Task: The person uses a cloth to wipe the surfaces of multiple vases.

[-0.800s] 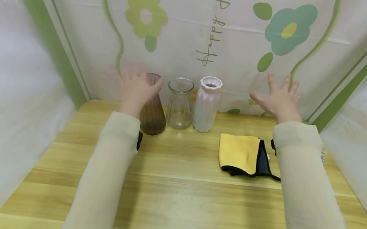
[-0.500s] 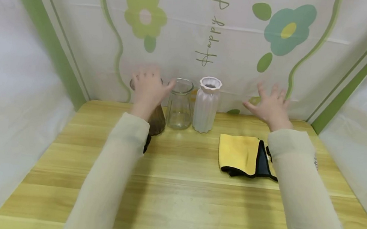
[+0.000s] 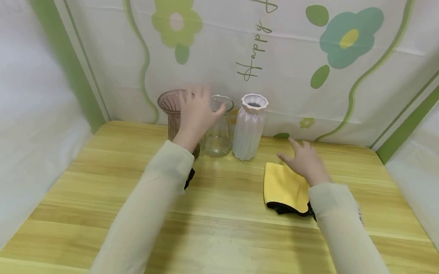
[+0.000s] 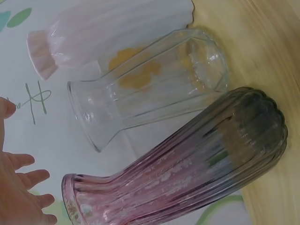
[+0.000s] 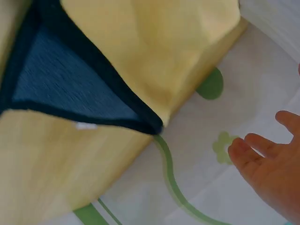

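White vase (image 3: 249,133), one, taken as landmark: upright toward the back of the wooden table (image 3: 215,245). Clear vase (image 3: 218,143), one: just left of the white vase. Purple-brown vase (image 3: 173,122), one: farther left of the white vase, beyond the clear one. Yellow cloth (image 3: 284,187), one, folded, dark-edged: right of the white vase and nearer the person. Left hand (image 3: 197,114), one: left of the white vase, fingers spread apart, nothing held; it overlaps the other two vases in the head view, though the left wrist view shows the visible fingers clear of the glass. Right hand (image 3: 305,159), one: right of the white vase, by the cloth's back edge, fingers spread apart, nothing held. Changes noted: against half a second ago, the left hand has shifted toward the white vase, baring more of the purple-brown vase's rim; the right hand has dropped lower and also nearer the white vase. Assessment: both hands appear to be positioning only, with no vase or cloth yet taken up.
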A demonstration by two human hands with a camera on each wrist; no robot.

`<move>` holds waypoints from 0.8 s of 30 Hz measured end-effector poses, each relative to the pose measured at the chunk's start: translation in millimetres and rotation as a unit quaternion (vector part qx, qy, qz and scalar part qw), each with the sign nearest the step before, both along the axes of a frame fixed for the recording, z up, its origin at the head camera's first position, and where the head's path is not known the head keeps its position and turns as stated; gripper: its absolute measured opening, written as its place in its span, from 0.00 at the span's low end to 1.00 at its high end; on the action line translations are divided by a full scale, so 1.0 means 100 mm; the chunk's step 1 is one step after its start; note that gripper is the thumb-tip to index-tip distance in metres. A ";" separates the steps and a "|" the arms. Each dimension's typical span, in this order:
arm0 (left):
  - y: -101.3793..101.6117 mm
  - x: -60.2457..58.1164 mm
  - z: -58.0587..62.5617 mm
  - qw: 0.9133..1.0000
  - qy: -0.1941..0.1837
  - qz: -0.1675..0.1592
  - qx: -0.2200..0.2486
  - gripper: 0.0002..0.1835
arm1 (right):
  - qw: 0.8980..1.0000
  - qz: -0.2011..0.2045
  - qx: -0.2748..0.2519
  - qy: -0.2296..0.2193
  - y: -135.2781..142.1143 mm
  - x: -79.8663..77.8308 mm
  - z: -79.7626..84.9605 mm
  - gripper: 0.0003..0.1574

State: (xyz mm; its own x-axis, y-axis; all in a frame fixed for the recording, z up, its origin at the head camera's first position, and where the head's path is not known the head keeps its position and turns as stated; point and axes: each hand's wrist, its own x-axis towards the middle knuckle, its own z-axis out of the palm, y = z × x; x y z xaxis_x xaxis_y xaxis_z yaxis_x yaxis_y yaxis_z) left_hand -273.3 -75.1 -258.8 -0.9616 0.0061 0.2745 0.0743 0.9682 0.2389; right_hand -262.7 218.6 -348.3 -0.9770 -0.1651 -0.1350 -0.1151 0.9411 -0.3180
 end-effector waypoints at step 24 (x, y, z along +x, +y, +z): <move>0.24 -0.10 -0.17 1.000 -0.022 -0.018 0.006 0.39 | 0.998 0.019 -0.013 -0.050 0.02 0.31 -0.69 0.62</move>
